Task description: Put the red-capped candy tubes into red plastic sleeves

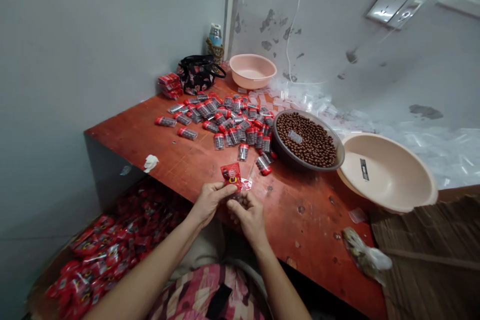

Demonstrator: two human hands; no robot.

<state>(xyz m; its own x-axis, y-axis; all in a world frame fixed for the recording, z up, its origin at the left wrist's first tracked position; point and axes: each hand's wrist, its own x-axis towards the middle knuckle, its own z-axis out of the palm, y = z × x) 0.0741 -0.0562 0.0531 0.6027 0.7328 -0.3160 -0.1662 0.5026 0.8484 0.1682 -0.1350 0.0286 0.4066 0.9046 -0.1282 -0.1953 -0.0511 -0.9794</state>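
Note:
Over the table's front edge, a small red printed packet is held between both hands. My left hand pinches it below its printed red face, thumb on top. My right hand is closed around its lower part, where something dark brown shows between the fingers. A shiny red-and-white flap sticks out beside the packet; whether it is part of it I cannot tell. Beyond the hands lie many small clear packs with red ends, filled with brown balls. A grey basin full of round brown chocolate-like balls stands to their right, a clear plastic piece on top.
Two pale pink basins stand on the red table: one at the back, a larger one at right. Red packets fill a container below left. Clear plastic pieces pile along the wall. A bag and cardboard flank the table.

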